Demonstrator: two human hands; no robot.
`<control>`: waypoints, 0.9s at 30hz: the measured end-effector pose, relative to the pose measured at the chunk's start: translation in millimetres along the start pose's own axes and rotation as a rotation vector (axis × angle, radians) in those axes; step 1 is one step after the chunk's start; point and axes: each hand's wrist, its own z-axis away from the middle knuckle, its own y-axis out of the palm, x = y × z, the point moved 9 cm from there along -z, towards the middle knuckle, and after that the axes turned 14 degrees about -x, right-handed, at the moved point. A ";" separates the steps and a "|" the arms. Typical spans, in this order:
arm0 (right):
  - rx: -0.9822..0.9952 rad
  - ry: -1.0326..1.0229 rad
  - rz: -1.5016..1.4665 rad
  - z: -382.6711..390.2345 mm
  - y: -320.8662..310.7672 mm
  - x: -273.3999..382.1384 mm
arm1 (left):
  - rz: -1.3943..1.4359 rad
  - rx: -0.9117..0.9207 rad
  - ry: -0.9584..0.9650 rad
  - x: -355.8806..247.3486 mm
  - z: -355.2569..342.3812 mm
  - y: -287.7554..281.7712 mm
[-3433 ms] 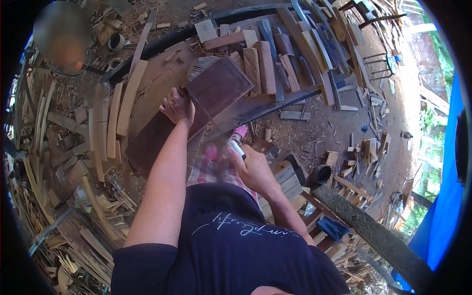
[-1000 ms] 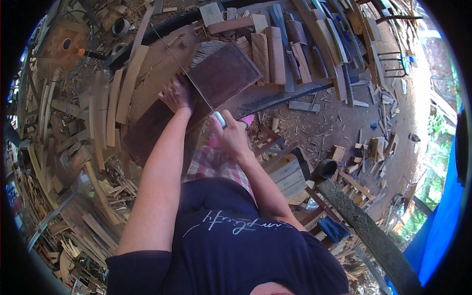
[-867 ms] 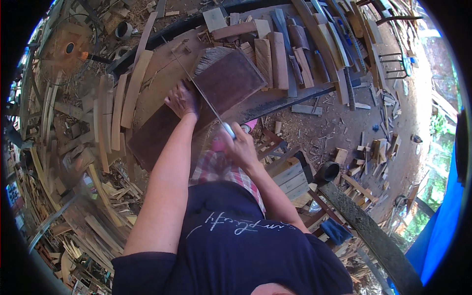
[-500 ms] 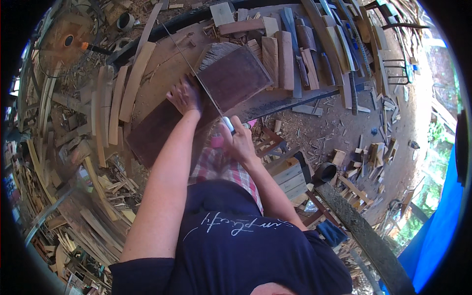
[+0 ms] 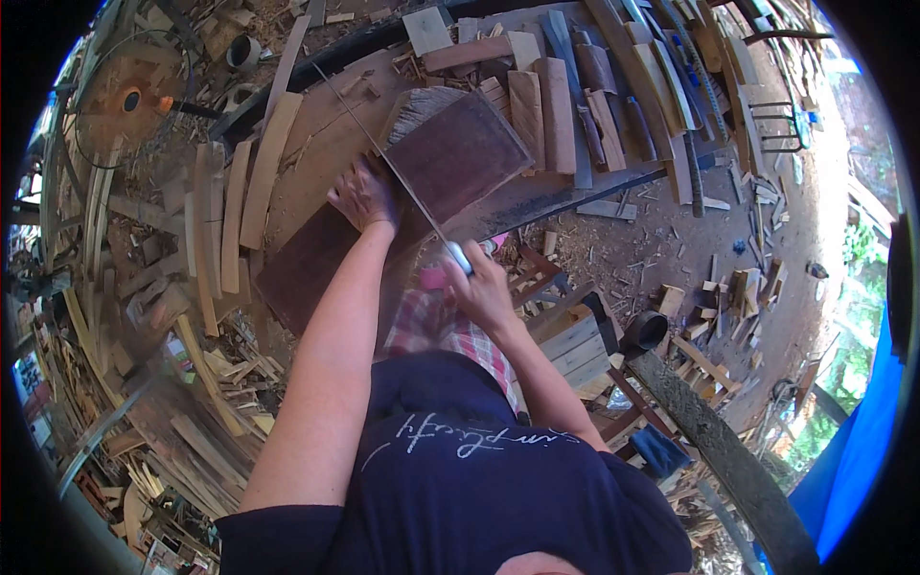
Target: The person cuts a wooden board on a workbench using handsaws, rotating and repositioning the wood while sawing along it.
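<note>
A wide reddish-brown board lies slantwise across the low work surface in front of me. My left hand rests on its upper face, fingers apart, just left of the saw blade. In my right hand is the white handle of a handsaw, with the fingers wrapped round it. The thin blade is seen nearly edge-on and runs away from me over the board, far past its back edge. From behind the board shows a rough, grey-grained wood block. How deep the blade sits in the board is hidden.
Several short wood pieces lie side by side behind and to the right of the board. A round fan stands at the far left. Scraps and shavings litter the ground. At the right are a dark cylinder and a long plank.
My right hand has drawn the handsaw slightly back toward me and to the right. My left hand stays on the board, and the view has shifted a little.
</note>
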 end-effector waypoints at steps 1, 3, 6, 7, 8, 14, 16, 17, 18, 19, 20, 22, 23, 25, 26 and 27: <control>-0.040 -0.042 -0.061 9.1 -14.4 4.2 | 0.000 0.092 -0.042 3.7 2.2 8.4; -0.078 -0.171 -0.031 25.9 -34.7 9.9 | 0.007 0.190 -0.098 8.5 5.3 19.8; 0.024 -0.029 0.046 20.0 -19.7 -5.9 | -0.006 0.022 0.008 6.7 7.0 8.4; 0.017 0.006 -0.007 12.3 -14.1 -4.7 | 0.014 0.091 -0.011 8.9 10.0 16.4; 0.011 0.011 0.017 0.7 -3.8 -2.7 | 0.048 0.078 0.004 7.2 9.9 16.9; -0.016 0.006 -0.006 2.9 -16.4 21.5 | -0.004 0.084 -0.036 6.6 3.9 13.0; 0.006 -0.016 0.081 17.8 -29.8 21.0 | 0.011 0.094 -0.053 5.6 3.9 11.6; 0.077 0.056 0.192 23.9 -28.8 10.5 | 0.023 0.043 -0.034 3.8 3.1 5.9; 0.029 0.084 0.140 20.7 -27.8 7.1 | 0.010 0.073 -0.045 5.6 4.3 7.4; 0.033 0.151 0.093 19.2 -24.8 0.7 | 0.015 0.092 -0.038 5.0 4.7 8.5; 0.015 0.109 0.044 6.6 -10.7 2.0 | 0.034 0.065 -0.023 2.4 3.4 6.4; 0.025 0.030 -0.015 -13.8 14.8 7.2 | 0.025 0.019 -0.029 1.3 1.5 0.6; 0.024 0.046 0.011 -19.7 21.7 7.0 | 0.026 -0.010 -0.036 1.6 -2.0 -3.5; 0.002 -0.042 -0.096 -19.3 20.5 17.3 | 0.029 0.006 -0.025 -3.0 -1.9 -7.4; -0.012 -0.029 -0.126 -14.2 13.8 15.6 | 0.034 0.071 -0.048 -4.0 -1.0 -3.3; 0.003 0.032 -0.059 -2.9 5.0 9.1 | 0.039 0.075 -0.050 -4.5 -1.0 -5.5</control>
